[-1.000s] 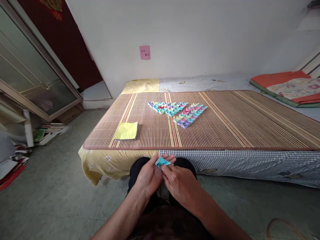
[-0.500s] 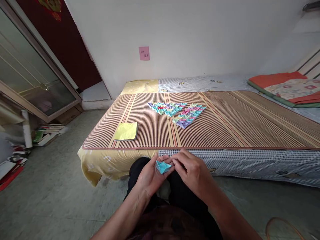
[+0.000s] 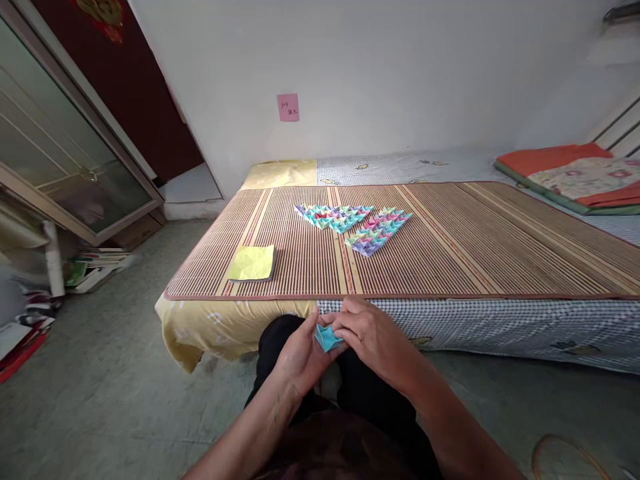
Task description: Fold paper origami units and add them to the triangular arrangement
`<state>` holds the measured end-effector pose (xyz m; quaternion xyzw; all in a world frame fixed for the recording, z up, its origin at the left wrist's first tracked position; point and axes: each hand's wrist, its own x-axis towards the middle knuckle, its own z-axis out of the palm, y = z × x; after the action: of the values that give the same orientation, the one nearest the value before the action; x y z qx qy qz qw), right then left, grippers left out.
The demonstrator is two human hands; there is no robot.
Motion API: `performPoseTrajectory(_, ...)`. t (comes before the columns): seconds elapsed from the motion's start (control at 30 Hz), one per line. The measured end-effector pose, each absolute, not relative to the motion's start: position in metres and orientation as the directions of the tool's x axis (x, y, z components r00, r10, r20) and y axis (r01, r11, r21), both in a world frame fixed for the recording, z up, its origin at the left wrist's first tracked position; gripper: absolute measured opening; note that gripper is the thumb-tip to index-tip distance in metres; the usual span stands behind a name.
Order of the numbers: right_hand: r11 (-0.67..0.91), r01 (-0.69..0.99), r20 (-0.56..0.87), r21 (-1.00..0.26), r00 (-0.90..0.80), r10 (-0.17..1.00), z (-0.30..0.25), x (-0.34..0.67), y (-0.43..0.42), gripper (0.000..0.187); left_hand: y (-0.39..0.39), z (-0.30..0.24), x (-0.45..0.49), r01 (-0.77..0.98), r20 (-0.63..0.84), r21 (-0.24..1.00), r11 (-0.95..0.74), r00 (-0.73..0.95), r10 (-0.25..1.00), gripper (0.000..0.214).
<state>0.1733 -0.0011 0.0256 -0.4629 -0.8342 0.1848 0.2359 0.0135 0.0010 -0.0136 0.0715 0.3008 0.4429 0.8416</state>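
A small folded teal paper piece [image 3: 327, 337] sits between my two hands, low in the middle of the view above my lap. My left hand [image 3: 299, 353] cups it from below and the left, fingers curled round it. My right hand [image 3: 370, 333] pinches its right side with thumb and fingertips. Farther off on the bamboo mat [image 3: 450, 247] lie two triangular clusters of folded paper pieces: a mostly teal cluster [image 3: 334, 216] and a pink, green and purple cluster [image 3: 379, 230]. A stack of yellow paper squares [image 3: 253, 263] rests near the mat's front left corner.
The mat covers a bed with a yellow sheet [image 3: 200, 320] and checked sheet [image 3: 475, 327]. Folded orange and floral bedding [image 3: 575, 173] lies at the far right. Books [image 3: 95, 263] are piled on the floor at left by a glass door [image 3: 60, 153]. A pink note [image 3: 288, 107] is stuck on the wall.
My right hand has shifted up and over the teal piece, moving from its lower right to its top right. The piece has turned slightly in my left hand.
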Motion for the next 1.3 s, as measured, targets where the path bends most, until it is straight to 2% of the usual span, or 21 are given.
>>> performPoseTrajectory(0.17, 0.487, 0.706, 0.182, -0.514, -0.465, 0.866, 0.028, 0.171, -0.002, 0.02, -0.001, -0.018, 0.014, -0.673, -0.403, 0.429, 0.603, 0.456, 0.794, 0.041)
performPoseTrajectory(0.33, 0.503, 0.691, 0.206, -0.519, -0.47, 0.858, 0.025, 0.171, -0.003, 0.017, 0.0, -0.018, 0.016, -0.663, -0.402, 0.439, 0.606, 0.458, 0.793, 0.041)
performPoseTrajectory(0.57, 0.526, 0.696, 0.236, -0.489, -0.475, 0.848, 0.02, 0.171, -0.005, 0.028, -0.001, -0.017, 0.017, -0.661, -0.414, 0.448, 0.601, 0.443, 0.795, 0.041)
performPoseTrajectory(0.67, 0.548, 0.691, 0.264, -0.471, -0.482, 0.836, 0.014, 0.167, -0.005, 0.028, -0.001, -0.019, 0.018, -0.661, -0.409, 0.463, 0.59, 0.431, 0.804, 0.041)
performPoseTrajectory(0.8, 0.571, 0.68, 0.309, -0.459, -0.481, 0.821, 0.007, 0.162, -0.005, 0.023, 0.0, -0.022, 0.017, -0.644, -0.377, 0.506, 0.575, 0.435, 0.818, 0.041)
performPoseTrajectory(0.93, 0.53, 0.698, 0.314, -0.482, -0.428, 0.848, 0.004, 0.166, -0.002, 0.025, 0.003, -0.03, 0.009, -0.593, -0.35, 0.593, 0.545, 0.421, 0.837, 0.044)
performPoseTrajectory(1.0, 0.491, 0.726, 0.303, -0.482, -0.388, 0.87, 0.003, 0.172, 0.001, 0.026, 0.005, -0.033, 0.002, -0.55, -0.376, 0.665, 0.504, 0.337, 0.863, 0.045)
performPoseTrajectory(1.07, 0.46, 0.749, 0.29, -0.476, -0.36, 0.887, 0.0, 0.176, 0.006, 0.026, 0.006, -0.034, -0.004, -0.474, -0.335, 0.79, 0.389, 0.198, 0.921, 0.043)
performPoseTrajectory(1.17, 0.432, 0.775, 0.265, -0.461, -0.344, 0.901, -0.008, 0.179, 0.014, 0.024, 0.01, -0.033, -0.011, -0.28, -0.15, 0.945, 0.167, 0.081, 0.985, 0.04)
performPoseTrajectory(1.3, 0.414, 0.806, 0.239, -0.423, -0.341, 0.909, -0.02, 0.18, 0.031, 0.024, 0.019, -0.043, -0.022, -0.01, 0.035, 0.999, -0.035, 0.015, 0.999, 0.037)
